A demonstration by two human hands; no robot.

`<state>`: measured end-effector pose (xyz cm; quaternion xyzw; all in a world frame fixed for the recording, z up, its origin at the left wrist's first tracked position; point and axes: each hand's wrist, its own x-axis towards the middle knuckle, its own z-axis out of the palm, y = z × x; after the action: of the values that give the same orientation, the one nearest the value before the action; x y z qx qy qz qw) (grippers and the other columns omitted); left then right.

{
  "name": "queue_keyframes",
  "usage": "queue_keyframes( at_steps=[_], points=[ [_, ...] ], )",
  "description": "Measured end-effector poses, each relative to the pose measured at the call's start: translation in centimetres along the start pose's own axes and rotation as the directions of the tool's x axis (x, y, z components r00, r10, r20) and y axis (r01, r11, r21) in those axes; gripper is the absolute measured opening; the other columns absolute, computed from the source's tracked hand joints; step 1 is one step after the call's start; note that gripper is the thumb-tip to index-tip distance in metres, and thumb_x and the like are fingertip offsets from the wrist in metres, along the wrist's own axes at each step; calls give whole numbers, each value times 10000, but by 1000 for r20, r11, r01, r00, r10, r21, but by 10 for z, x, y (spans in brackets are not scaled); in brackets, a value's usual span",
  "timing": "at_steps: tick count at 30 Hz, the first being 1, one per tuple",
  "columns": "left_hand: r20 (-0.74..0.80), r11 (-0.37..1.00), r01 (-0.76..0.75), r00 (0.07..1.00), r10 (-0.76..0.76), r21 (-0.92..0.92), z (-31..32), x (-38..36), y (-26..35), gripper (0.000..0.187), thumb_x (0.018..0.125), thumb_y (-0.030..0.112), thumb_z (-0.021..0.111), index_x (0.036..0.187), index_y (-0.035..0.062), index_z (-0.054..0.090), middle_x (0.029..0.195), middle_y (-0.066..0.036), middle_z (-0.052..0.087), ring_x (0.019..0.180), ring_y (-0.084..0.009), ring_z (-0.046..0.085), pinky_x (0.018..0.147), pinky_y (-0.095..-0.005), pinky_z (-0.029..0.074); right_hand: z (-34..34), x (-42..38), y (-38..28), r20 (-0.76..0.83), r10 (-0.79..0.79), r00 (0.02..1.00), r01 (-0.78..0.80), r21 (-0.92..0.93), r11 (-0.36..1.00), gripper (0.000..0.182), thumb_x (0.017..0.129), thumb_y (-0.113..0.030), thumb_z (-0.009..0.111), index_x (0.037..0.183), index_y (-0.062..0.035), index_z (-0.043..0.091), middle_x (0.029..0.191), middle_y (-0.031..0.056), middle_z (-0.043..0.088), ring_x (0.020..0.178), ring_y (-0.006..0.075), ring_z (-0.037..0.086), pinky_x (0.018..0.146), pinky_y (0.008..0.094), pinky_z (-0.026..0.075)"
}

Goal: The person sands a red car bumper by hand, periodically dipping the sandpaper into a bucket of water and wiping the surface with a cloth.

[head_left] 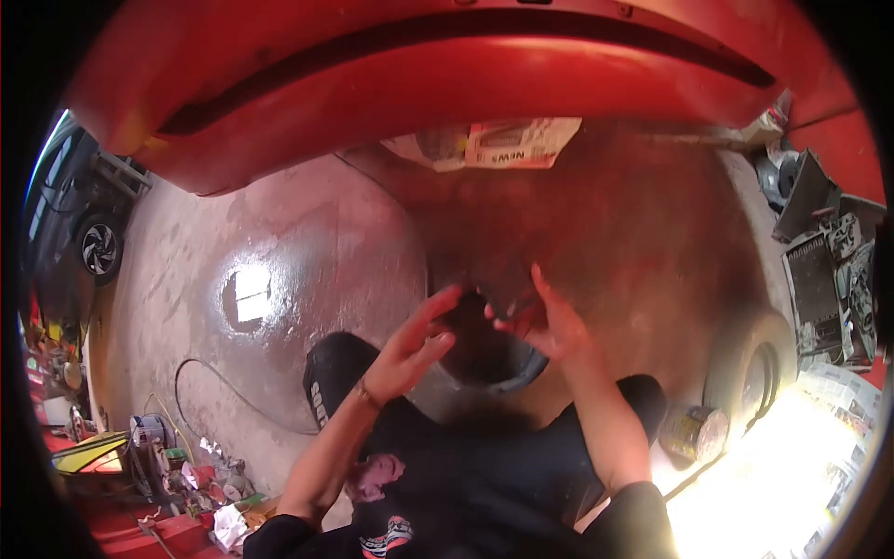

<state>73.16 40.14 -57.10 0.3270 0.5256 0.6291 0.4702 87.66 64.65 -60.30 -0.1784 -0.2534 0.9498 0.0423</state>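
Left hand and right hand apart at mid-frame, facing each other, fingers loosely bent, no held thing visible. Nearest to both, between the knees at the centre, a dark round thing with a curved rim, too shadowed to identify. Probably stiff along the rim; cannot tell whether heavy or slippery. Best taken by opposite sides of the rim and kept level. Across the top, a red car panel, likely smooth and easily scratched: touch lightly with flat palms.

Fisheye edges curve into black; glare whitens the near right newspapers, and light reflects off the left floor.
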Motion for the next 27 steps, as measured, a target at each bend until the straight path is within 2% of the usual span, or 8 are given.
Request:
queue_keyframes(
  at_steps=[6, 12, 15, 17, 18, 20, 23, 27],
  points=[
    [204, 915, -101, 960, 193, -391, 20, 55, 20, 938, 995, 377, 810, 1714, 62, 297, 1560, -70, 567, 1113, -87, 624, 905, -258, 556, 41, -10, 26, 272, 58, 960, -148, 322, 935, 765, 1037, -706, 537, 1512, -107, 575, 1280, 149, 746, 1058, 355, 755, 899, 461, 624],
    [98, 961, -212, 968, 232, -180, 44, 33, 67, 845, 1019, 282, 791, 1695, 56, 336, 1488, -71, 652, 1105, -86, 681, 885, -259, 569, 51, -6, 22, 367, -40, 929, -40, 207, 977, 806, 1008, -738, 532, 1483, -89, 593, 1228, 146, 750, 1053, 335, 762, 919, 444, 643],
    [39, 963, -229, 973, 226, 144, 49, 24, 102, 639, 1050, 263, 747, 1603, 57, 505, 1512, -61, 642, 1262, -149, 653, 1045, -329, 540, -3, 21, 20, 247, 95, 964, 14, -406, 914, 677, 1063, -665, 556, 1400, -87, 662, 1212, 120, 755, 1061, 330, 760, 998, 465, 611],
    [228, 646, -455, 885, 407, 613, 29, 38, 126, 529, 1044, 248, 734, 1534, 96, 605, 1444, -74, 664, 1208, -200, 668, 1078, -426, 518, -15, 21, 22, 111, 44, 993, 92, -946, 311, 562, 1057, -598, 614, 1311, -111, 738, 1209, 115, 764, 1122, 333, 740, 1048, 478, 566],
    [314, 425, -521, 827, 467, 740, 25, 43, 144, 542, 1026, 245, 746, 1533, 112, 609, 1435, -85, 658, 1200, -216, 668, 1068, -441, 515, -1, 10, 19, 36, -56, 998, 20, -964, -265, 484, 1039, -551, 666, 1254, -133, 785, 1208, 112, 771, 1180, 339, 720, 1082, 489, 532],
    [511, -87, -543, 708, 487, 835, 27, 47, 191, 571, 990, 241, 770, 1531, 145, 615, 1417, -106, 646, 1183, -249, 668, 1048, -473, 508, -42, 15, 35, 38, -76, 996, -40, -577, -816, 429, 989, -521, 729, 1208, -161, 816, 1189, 103, 778, 1230, 329, 691, 1120, 480, 492],
    [587, -454, -387, 648, 485, 802, 57, 49, 288, 640, 901, 239, 819, 1511, 175, 634, 1463, -121, 605, 1247, -306, 628, 1056, -525, 480, -27, 20, 29, -64, -260, 963, -176, -885, -430, 394, 917, -445, 800, 1219, -193, 817, 1274, 63, 753, 1336, 324, 596, 1176, 495, 436],
    [731, -711, -238, 414, 542, 662, 63, 82, 363, 620, 870, 188, 828, 1466, 164, 655, 1469, -91, 605, 1235, -289, 627, 1057, -524, 447, -55, 33, 33, 107, -464, 880, -175, -834, -524, 388, 914, -400, 813, 1250, -207, 805, 1448, 49, 649, 1409, 333, 491, 1190, 525, 410]
  ],
)
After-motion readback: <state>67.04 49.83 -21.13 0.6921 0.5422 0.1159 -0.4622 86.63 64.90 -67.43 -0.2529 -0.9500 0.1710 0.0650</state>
